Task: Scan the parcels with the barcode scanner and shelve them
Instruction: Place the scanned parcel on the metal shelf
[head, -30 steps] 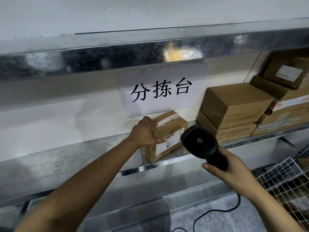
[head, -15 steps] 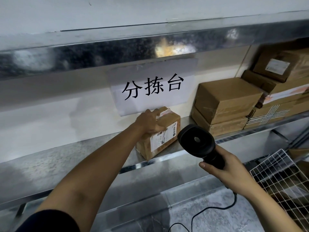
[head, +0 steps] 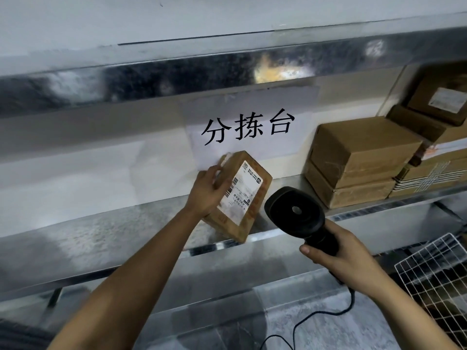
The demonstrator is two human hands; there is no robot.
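My left hand grips a small brown cardboard parcel by its left side. The parcel is tilted up, its white barcode label facing me, its lower corner near the front edge of the metal shelf. My right hand holds the handle of a black barcode scanner. The scanner's head sits just right of the parcel. Its black cable hangs down below my wrist.
Several brown cardboard boxes are stacked on the same shelf at the right. A white paper sign with black characters hangs behind the parcel. A second metal shelf runs overhead. A white wire basket stands at the lower right.
My left hand has lifted and turned the parcel, so its label now faces up toward me instead of forward. The scanner stays just right of it.
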